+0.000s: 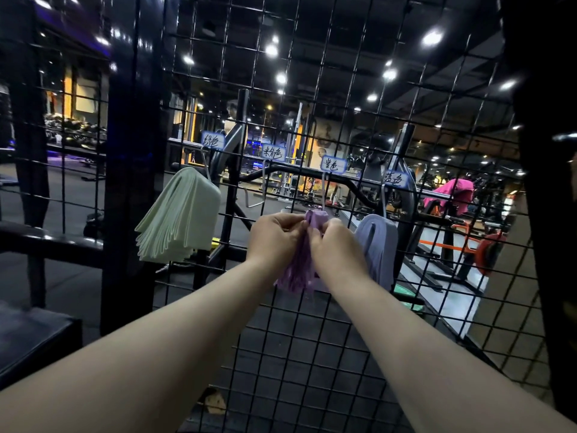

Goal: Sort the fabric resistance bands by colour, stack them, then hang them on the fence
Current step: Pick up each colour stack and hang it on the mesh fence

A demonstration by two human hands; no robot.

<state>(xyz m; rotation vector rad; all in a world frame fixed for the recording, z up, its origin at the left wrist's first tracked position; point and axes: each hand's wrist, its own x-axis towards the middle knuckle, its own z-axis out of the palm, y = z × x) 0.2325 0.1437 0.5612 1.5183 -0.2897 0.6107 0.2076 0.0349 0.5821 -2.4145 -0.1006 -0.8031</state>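
Observation:
A stack of purple fabric bands (299, 267) hangs at the black wire fence (312, 104) under a hook and a handwritten label (333, 164). My left hand (276, 237) and my right hand (335, 245) both pinch the top of this purple stack, side by side. A stack of pale green bands (179, 217) hangs from a hook on the left under its own label (213, 140). A stack of light blue bands (379, 245) hangs to the right of my hands, below a label (396, 180).
An empty hook (262, 195) hangs under a fourth label (273, 153) between the green and purple stacks. Behind the fence are gym machines and a pink cloth (452, 190). A dark bench (34, 335) stands at the lower left, a black post (134, 151) beside it.

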